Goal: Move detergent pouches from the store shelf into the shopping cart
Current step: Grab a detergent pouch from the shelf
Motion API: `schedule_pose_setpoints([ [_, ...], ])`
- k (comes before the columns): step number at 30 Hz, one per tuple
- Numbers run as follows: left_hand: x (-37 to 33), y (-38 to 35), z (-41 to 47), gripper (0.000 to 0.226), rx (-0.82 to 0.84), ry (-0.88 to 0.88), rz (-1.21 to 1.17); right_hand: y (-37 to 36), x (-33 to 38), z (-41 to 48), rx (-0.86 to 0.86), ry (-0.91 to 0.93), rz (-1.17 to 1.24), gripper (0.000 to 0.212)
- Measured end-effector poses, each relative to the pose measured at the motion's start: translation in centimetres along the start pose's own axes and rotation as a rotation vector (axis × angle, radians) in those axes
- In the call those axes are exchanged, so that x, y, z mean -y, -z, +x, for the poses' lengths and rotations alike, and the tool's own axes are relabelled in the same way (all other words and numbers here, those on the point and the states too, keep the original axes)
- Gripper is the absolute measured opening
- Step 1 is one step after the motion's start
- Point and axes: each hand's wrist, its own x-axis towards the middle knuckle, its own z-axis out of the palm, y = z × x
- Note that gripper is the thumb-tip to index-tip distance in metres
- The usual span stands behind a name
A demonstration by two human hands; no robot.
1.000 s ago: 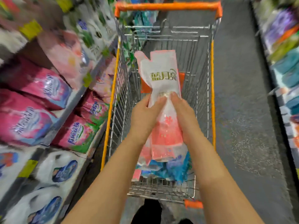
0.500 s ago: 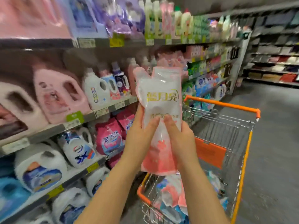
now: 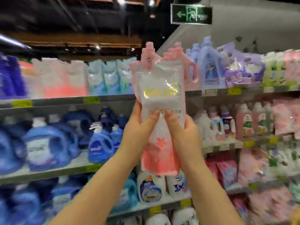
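Observation:
A white and pink detergent pouch (image 3: 159, 101) with gold lettering and a pink spout stands upright in front of the store shelf (image 3: 53, 100). My left hand (image 3: 138, 129) grips its left edge, thumb across the front. My right hand (image 3: 183, 132) grips its right edge the same way. The two thumbs nearly meet at the pouch's middle. Similar pink and blue pouches (image 3: 103, 77) stand in a row on the top shelf behind. The shopping cart is out of view.
Blue detergent jugs (image 3: 100, 143) fill the middle shelf on the left. Pink and lilac jugs (image 3: 209, 67) stand on the top shelf at right. Pink bottles and pouches (image 3: 253, 122) crowd the right side. A green exit sign (image 3: 191, 14) hangs overhead.
The view has swung up and left from the cart to the shelves. Both hands lifted the pouch from above the cart to the top shelf's height, keeping the same grip.

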Motion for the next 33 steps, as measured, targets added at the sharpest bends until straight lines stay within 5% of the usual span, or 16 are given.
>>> schedule_pose_setpoints([
  [5, -1.1, 13.7, 4.2, 0.053, -0.048, -0.033, 0.145, -14.2, 1.2, 0.8, 0.116, -0.003, 0.153, 0.029],
  [10, -2.2, 24.2, 7.4, 0.052, -0.036, -0.071, 0.176, -25.9, 1.9, 1.9, 0.197, 0.002, 0.195, 0.06],
  [15, -1.6, 31.8, 13.0, 0.049, -0.086, -0.011, 0.217, -34.8, 2.2, 6.0, 0.26, 0.058, 0.192, 0.047],
  [19, -0.1, 36.2, 17.6, 0.052, -0.032, 0.061, 0.13, -40.2, 1.3, 10.3, 0.33, 0.118, 0.176, 0.038],
  [23, 1.9, 38.9, 22.7, 0.042, 0.011, 0.079, 0.074, -44.7, -0.3, 15.3, 0.398, 0.122, 0.196, 0.054],
  [29, 3.9, 42.6, 30.7, 0.063, 0.072, 0.071, 0.2, -49.7, -1.8, 22.9, 0.446, 0.122, 0.091, 0.057],
  [33, 5.7, 44.9, 35.0, 0.056, 0.063, 0.053, 0.265, -52.6, -2.3, 26.0, 0.449, 0.111, 0.051, 0.052],
])
